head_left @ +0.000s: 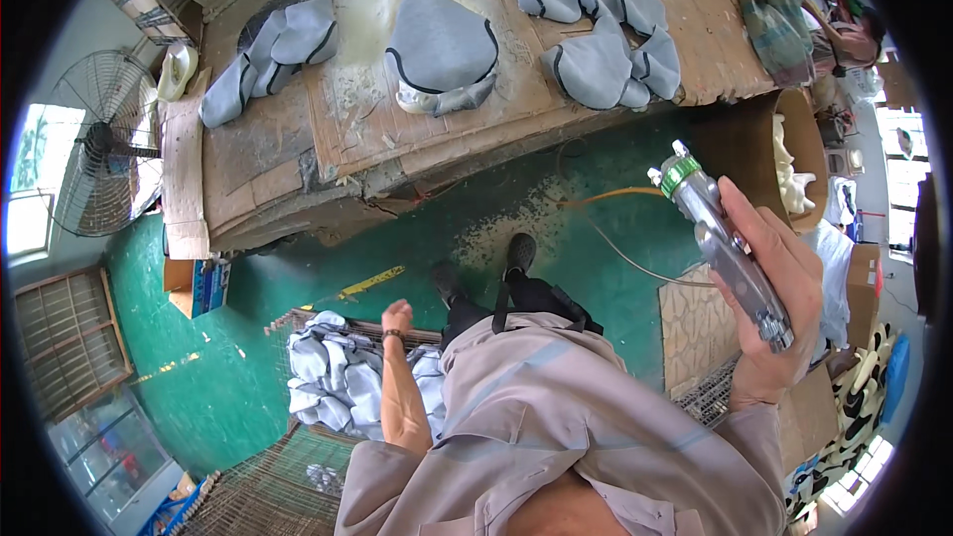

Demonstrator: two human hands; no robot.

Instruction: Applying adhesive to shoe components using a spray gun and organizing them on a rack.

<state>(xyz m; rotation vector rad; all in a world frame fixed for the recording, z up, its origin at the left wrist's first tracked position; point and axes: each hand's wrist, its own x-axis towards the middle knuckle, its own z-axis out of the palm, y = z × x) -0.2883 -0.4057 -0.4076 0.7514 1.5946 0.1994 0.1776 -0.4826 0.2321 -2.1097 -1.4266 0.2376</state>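
Observation:
My right hand (779, 298) is wrapped round a metal spray gun (730, 263) with a green ring near its nozzle end, raised at the right. My left hand (397, 319) hangs low with its fingers curled in and nothing showing in them. Beside it, a wire basket (288, 321) holds a pile of grey fabric pieces (338, 377). On the cardboard-covered bench (347, 129) ahead, a grey cover with black edging (442, 40) sits over a rounded form. More grey covers lie to its left (288, 40) and in a cluster to its right (596, 60).
A standing fan (104, 139) is at the left. An open cardboard box with pale pieces (799, 159) stands at the right of the bench. An orange hose (615, 196) runs behind the spray gun. A sheet of cardboard (690, 323) lies on the green floor (288, 283).

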